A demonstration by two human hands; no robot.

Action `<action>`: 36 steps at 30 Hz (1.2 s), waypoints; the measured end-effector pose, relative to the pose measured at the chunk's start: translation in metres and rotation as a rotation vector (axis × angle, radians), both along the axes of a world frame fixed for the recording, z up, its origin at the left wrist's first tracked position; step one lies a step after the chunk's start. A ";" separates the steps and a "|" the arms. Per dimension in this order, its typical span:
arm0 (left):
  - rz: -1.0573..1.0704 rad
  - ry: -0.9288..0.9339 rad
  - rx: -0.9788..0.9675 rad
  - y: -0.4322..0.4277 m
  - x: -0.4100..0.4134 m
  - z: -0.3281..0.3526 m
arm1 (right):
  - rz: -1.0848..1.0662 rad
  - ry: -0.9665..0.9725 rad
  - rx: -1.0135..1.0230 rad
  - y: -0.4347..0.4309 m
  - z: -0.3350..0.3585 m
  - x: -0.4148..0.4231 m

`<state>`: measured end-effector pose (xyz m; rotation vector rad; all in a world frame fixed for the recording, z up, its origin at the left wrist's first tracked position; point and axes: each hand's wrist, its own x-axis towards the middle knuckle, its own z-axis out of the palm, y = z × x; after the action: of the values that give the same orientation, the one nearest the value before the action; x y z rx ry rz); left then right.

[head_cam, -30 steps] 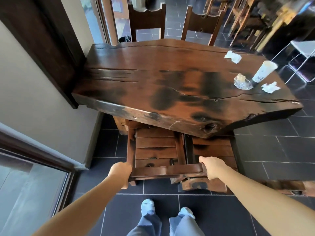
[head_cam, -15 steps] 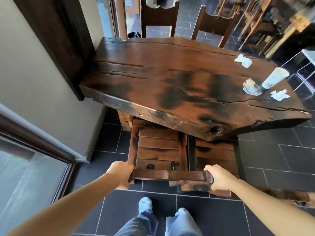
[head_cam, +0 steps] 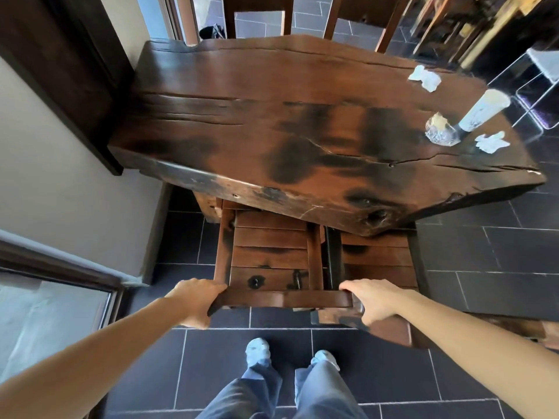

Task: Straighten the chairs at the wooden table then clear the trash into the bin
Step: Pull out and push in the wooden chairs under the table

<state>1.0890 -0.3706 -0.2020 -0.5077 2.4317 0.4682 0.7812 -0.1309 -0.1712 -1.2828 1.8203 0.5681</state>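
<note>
A dark wooden chair point(head_cam: 269, 255) stands in front of me, its seat partly under the thick wooden table point(head_cam: 272, 122). My left hand point(head_cam: 198, 300) grips the left end of the chair's top rail, and my right hand point(head_cam: 370, 302) rests on the right end with fingers spread. A second chair point(head_cam: 378, 258) sits close beside it on the right. On the table's right end lie a white paper cup point(head_cam: 484, 114), a crumpled clear wrapper point(head_cam: 440, 134) and two crumpled white napkins point(head_cam: 425, 78), point(head_cam: 491, 143). No bin is in view.
Two more chairs point(head_cam: 258, 13) stand at the table's far side. A wall and glass door point(head_cam: 45, 322) close off the left. Dark tiled floor point(head_cam: 499, 255) lies to the right. More furniture crowds the far right corner point(head_cam: 484, 28).
The chair has slid a little further under the table, and its top rail now sits squarer. My right hand has loosened from a grip to spread fingers on the rail's end.
</note>
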 end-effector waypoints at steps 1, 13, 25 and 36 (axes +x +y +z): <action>0.007 -0.005 0.006 -0.006 -0.002 0.001 | -0.002 -0.007 -0.001 -0.005 0.001 0.000; 0.014 0.008 -0.004 -0.008 -0.009 0.008 | -0.070 -0.024 -0.036 -0.012 0.005 0.005; -0.042 -0.226 -0.165 0.011 -0.030 0.019 | -0.125 0.151 -0.271 0.010 -0.006 0.025; 0.253 0.097 0.209 0.133 -0.180 0.047 | -0.385 -0.093 -0.407 0.072 0.016 -0.031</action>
<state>0.9094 -0.2375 -0.1555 -0.7188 2.3834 0.8614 0.7506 -0.0590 -0.1550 -1.1411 2.0992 -0.0765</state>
